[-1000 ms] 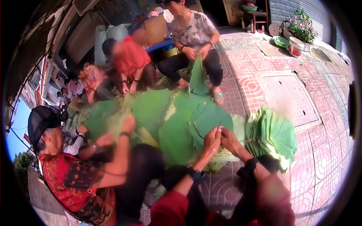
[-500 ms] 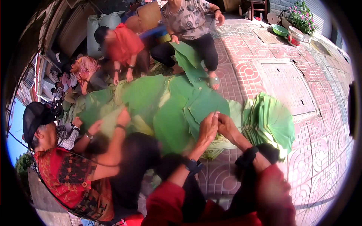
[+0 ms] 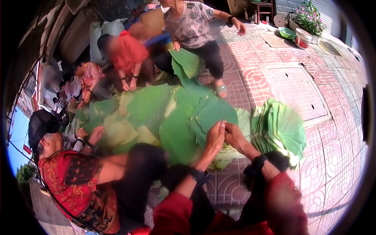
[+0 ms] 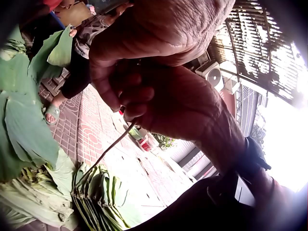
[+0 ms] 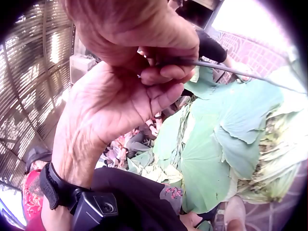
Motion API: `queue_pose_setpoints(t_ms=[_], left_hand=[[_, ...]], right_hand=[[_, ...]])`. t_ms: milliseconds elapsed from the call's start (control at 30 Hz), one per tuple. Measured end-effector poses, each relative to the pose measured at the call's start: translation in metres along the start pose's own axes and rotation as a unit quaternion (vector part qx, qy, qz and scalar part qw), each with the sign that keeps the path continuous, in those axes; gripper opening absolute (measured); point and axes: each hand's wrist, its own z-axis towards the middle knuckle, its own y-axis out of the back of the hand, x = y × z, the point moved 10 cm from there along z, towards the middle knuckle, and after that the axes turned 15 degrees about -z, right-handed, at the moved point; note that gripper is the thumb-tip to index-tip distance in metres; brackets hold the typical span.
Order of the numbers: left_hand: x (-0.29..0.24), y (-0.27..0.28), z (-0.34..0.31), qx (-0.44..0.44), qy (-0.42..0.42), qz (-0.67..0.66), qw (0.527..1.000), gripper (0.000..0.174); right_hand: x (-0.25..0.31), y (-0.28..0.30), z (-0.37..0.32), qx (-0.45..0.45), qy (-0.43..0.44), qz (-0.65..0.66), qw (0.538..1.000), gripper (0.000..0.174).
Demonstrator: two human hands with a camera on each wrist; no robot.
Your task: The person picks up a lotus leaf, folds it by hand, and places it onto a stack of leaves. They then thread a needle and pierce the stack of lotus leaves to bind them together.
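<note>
Fingertips meeting, my left hand (image 3: 214,138) and right hand (image 3: 236,138) are raised over green leaves (image 3: 216,113) in the head view. A thin cord (image 4: 107,150) runs from the pinched fingers down to the edge of a leaf stack in the left wrist view. There, the left hand (image 4: 156,31) is nearest the camera, with the right hand (image 4: 175,98) below. From the right wrist view, the same cord (image 5: 240,73) leaves the curled fingers of the right hand (image 5: 134,31); the left hand (image 5: 106,101) touches them from below. Fingers partly hide the cord's end.
A folded leaf stack (image 3: 280,127) lies right of the hands on the tiled ground (image 3: 325,168). Close on the left sits a person in a red patterned shirt (image 3: 74,184). A person opposite (image 3: 192,23) holds a leaf (image 3: 186,64); others crouch farther back.
My joined hands have moved slightly left and stay together. The person opposite has swung an arm out to the right, holding a leaf in the other hand. The left neighbour's hands have drawn back left.
</note>
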Motion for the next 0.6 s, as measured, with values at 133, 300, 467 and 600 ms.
queue_pose_setpoints(t_ms=[133, 300, 467, 600], left_hand=[[-0.004, -0.001, -0.003, -0.001, 0.008, 0.004, 1.000, 0.033], [0.007, 0.000, 0.000, -0.007, 0.022, -0.008, 1.000, 0.034], [0.014, 0.001, 0.003, -0.016, 0.011, -0.003, 1.000, 0.034], [0.009, 0.002, 0.003, -0.018, 0.011, 0.013, 1.000, 0.034]], right_hand=[[0.008, 0.008, -0.003, -0.052, 0.049, -0.003, 0.997, 0.019], [0.003, 0.006, 0.000, -0.044, 0.032, -0.018, 0.998, 0.019], [0.005, 0.008, 0.001, -0.054, 0.045, -0.035, 0.997, 0.019], [0.003, 0.005, 0.004, -0.054, 0.078, -0.025, 0.995, 0.020]])
